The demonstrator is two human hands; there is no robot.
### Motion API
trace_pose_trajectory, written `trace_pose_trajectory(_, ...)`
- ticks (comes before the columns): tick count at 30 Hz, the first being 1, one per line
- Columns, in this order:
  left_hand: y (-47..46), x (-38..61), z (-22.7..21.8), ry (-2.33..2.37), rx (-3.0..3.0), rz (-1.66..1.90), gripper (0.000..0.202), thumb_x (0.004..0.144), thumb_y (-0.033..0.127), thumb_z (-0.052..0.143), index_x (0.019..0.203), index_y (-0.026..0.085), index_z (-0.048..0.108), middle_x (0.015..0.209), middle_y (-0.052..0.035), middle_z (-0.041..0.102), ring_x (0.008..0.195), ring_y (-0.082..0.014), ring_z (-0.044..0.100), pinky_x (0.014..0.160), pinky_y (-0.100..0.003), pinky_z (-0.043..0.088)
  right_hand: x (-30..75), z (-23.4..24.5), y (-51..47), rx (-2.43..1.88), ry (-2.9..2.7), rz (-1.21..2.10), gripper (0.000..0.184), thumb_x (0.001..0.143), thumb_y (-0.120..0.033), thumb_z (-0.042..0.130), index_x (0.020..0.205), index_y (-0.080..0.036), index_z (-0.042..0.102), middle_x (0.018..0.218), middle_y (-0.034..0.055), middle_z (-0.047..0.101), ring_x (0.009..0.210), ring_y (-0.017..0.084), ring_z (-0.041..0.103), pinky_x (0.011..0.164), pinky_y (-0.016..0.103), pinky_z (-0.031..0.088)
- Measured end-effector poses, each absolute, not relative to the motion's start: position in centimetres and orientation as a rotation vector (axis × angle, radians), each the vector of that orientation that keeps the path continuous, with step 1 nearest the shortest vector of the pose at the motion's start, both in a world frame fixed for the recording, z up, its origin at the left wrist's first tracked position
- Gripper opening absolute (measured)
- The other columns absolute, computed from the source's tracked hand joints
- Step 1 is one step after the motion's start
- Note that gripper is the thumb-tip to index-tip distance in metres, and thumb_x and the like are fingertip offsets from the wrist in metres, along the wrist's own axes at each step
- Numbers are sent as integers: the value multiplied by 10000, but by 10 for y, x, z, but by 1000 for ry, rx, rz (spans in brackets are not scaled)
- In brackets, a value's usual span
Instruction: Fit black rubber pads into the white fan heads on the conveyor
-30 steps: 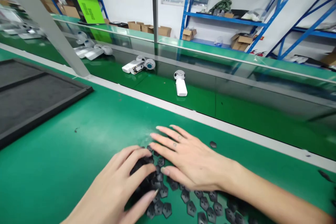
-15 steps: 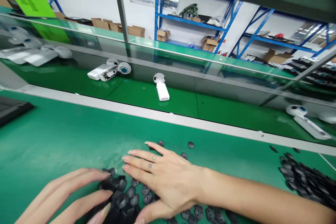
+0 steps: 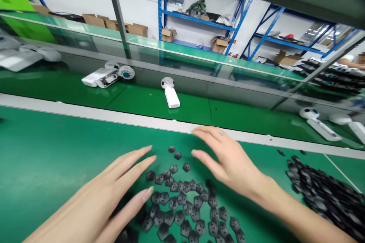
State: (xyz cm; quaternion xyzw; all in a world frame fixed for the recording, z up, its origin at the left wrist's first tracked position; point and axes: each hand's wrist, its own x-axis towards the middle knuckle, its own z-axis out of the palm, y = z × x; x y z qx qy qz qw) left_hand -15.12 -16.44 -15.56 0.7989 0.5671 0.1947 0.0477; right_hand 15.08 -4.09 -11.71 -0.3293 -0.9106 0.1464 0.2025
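Observation:
Small black pentagon-shaped pieces (image 3: 179, 218) lie spread in a loose layer on the green work surface (image 3: 71, 152), many with small holes showing. My left hand (image 3: 114, 190) hovers at their left side, fingers stretched and apart, holding nothing; it hides part of the darker heap beneath it. On the far right side of the spread, my right hand (image 3: 225, 155) is raised slightly with thumb and fingers apart and nothing between them. Two loose pieces (image 3: 174, 152) sit between the fingertips of both hands.
A larger heap of black pieces (image 3: 322, 190) lies at the right. Beyond a pale metal rail (image 3: 137, 117), white handheld fans (image 3: 172, 97) rest on a lower green strip. Blue shelves (image 3: 199, 15) with cardboard boxes stand behind. A person's arm (image 3: 349, 60) shows at far right.
My right hand has lifted off the black pieces and moved right and away from me. My left hand has shifted right and forward. More of the pieces now show, spread flatter. The view has turned slightly right.

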Motion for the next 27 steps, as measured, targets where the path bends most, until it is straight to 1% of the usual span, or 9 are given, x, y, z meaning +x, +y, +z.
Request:
trace_pose_trajectory(2,-150,-141,-155,1618,2494,630,722,1003,471,629,1679,420,379,1663,8,483,1419,-323,607,1096,-410,605,159,-118,-34,-1110,-2471,522,239,1095,-257,572,1266,-187,723,1269,122,752,1105,274,736,934,430,599)
trace_pose_trajectory(4,-136,-130,-153,1529,2550,651,796,986,522,656,1702,366,343,1663,-34,469,1424,-333,599,1040,-388,632,161,-119,-29,-1159,-2518,648,168,1049,-178,644,1168,-197,760,1133,74,780,947,237,755,848,379,588)
trace_pose_trajectory(10,-132,-110,-157,1379,2693,492,936,952,609,677,1728,287,264,1665,-109,431,1439,-368,575,975,-419,657,156,-113,-20,-1037,-2745,619,186,1064,-218,680,1232,-195,756,1160,69,768,1048,257,732,900,377,536)
trace_pose_trajectory(15,-123,-117,-145,1417,2546,428,852,948,574,683,1702,420,318,1671,-20,466,1450,-354,573,1086,-439,602,153,-103,-10,-872,-2965,513,108,1045,-204,704,1137,-204,762,1093,55,753,978,243,723,771,341,493)
trace_pose_trajectory(18,-64,-118,-125,1621,2320,536,667,1038,592,499,1636,299,471,1674,-73,479,1518,-351,489,1224,-512,463,151,-101,-6,-836,-2986,554,71,1015,-137,720,992,-194,754,991,34,749,879,215,705,723,321,467)
trace_pose_trajectory(20,-5,-115,-113,1733,2154,649,695,1026,606,487,1580,187,518,1647,-145,496,1521,-368,471,1254,-528,400,151,-102,-4,-842,-2938,647,95,998,-101,723,966,-188,747,983,31,757,856,201,697,725,307,469)
trace_pose_trajectory(23,84,-102,-103,1955,1668,714,684,1005,524,574,1571,154,469,1615,-211,508,1380,-352,607,1119,-461,513,156,-108,-4,-887,-2815,797,98,975,-86,745,936,-177,748,947,33,772,846,193,695,743,294,474)
trace_pose_trajectory(25,132,-90,-104,2017,1520,693,696,999,565,584,1514,105,496,1440,-273,642,1218,-386,706,944,-460,590,162,-115,-3,-957,-2690,929,98,953,-100,781,889,-169,752,872,32,772,802,184,693,730,282,474)
trace_pose_trajectory(27,165,-76,-110,2105,1448,703,719,924,583,698,1444,110,546,1402,-303,651,1255,-457,672,933,-503,579,168,-123,-1,-1069,-2500,1120,123,923,-118,816,831,-165,749,773,19,752,719,164,678,685,261,473)
